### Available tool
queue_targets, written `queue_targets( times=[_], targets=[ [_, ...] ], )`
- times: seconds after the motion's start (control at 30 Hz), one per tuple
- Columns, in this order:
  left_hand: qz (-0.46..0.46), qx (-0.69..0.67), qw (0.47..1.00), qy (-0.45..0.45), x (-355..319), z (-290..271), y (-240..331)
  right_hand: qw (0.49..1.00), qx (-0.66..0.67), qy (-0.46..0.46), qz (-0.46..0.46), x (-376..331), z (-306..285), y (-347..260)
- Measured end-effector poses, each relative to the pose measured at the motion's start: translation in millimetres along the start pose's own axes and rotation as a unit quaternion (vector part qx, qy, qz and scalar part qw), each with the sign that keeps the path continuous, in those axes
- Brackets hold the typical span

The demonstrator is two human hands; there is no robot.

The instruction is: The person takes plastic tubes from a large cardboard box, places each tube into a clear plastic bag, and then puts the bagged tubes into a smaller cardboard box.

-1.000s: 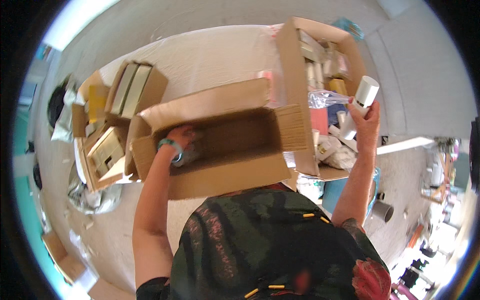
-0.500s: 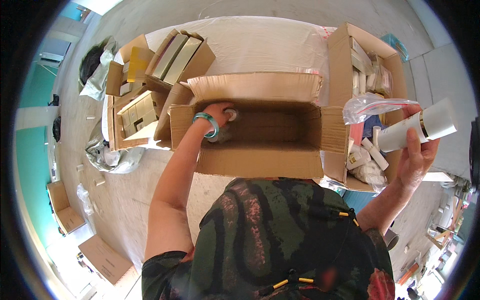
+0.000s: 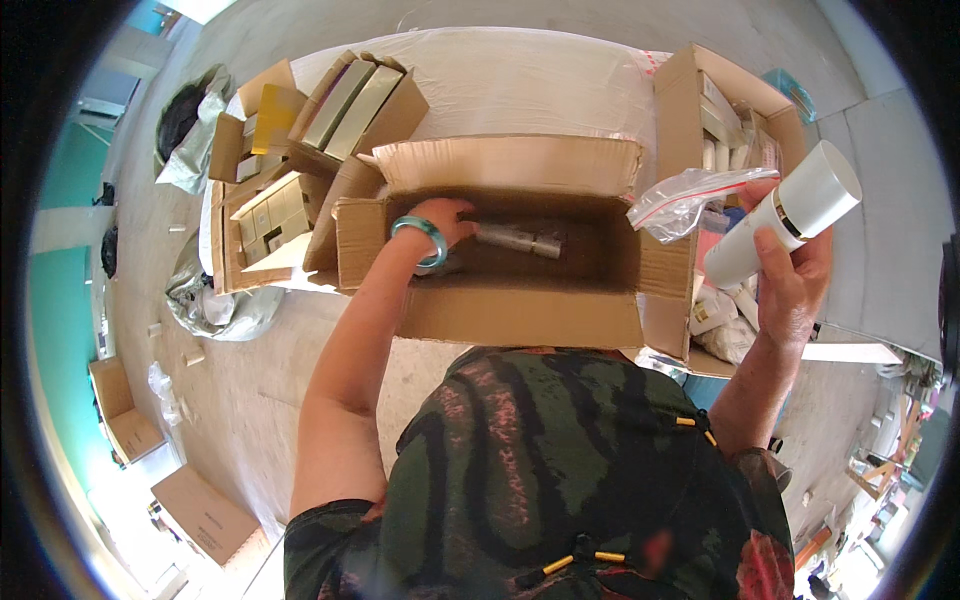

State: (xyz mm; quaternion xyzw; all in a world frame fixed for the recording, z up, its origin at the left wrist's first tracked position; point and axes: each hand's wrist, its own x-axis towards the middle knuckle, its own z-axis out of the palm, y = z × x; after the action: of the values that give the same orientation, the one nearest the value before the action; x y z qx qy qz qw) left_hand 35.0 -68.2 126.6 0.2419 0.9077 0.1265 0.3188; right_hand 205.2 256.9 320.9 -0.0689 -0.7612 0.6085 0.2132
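Observation:
My left hand (image 3: 446, 222), with a green bangle at its wrist, is inside the open cardboard box (image 3: 520, 318). Its fingers are apart. Just right of the fingertips, a slim bottle in clear wrap (image 3: 520, 240) lies on its side on the box floor. At the right, my right hand (image 3: 795, 270) is closed around a large white bottle (image 3: 770, 225) with a gold band, tilted up to the right. A clear zip bag (image 3: 685, 203) with a red strip hangs from the fingers of that same hand, over the box's right flap.
To the right stands a carton (image 3: 677, 100) of white bottles, tubes and bags. On the left are cartons with small boxes (image 3: 270, 215) and flat boxes (image 3: 365, 110). White sheeting (image 3: 520, 80) covers the table; sacks (image 3: 225, 320) and cartons (image 3: 205, 515) are on the floor.
My left hand has let go of the slim wrapped bottle, which now lies farther right in the box. My right hand has moved left with the white bottle and zip bag.

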Motion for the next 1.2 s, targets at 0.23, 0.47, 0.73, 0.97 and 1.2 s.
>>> queue_targets(
  times=[0.23, 0.47, 0.73, 0.97, 1.2],
  targets=[
    [0.157, -0.555, 0.816, 0.023, -65.1, -60.0, 99.0, 0.995, 0.085, -0.020, 0.040, 0.1, 14.1, 0.8],
    [0.249, -0.365, 0.875, 0.197, -78.2, -68.2, 164.7, 0.978, 0.147, -0.122, 0.088, 10.4, 51.4, -8.0],
    [0.155, -0.536, 0.823, 0.109, -77.2, -67.7, 153.8, 0.979, 0.148, -0.103, 0.091, 14.8, 47.5, 3.3],
    [0.130, -0.606, 0.782, 0.068, -77.1, -63.0, 138.2, 0.957, 0.263, -0.070, 0.103, 10.0, 28.7, 8.1],
    [0.131, -0.525, 0.830, 0.138, -80.1, -59.8, 148.6, 0.959, 0.267, -0.086, 0.042, 4.9, 22.7, 8.5]
  ],
)
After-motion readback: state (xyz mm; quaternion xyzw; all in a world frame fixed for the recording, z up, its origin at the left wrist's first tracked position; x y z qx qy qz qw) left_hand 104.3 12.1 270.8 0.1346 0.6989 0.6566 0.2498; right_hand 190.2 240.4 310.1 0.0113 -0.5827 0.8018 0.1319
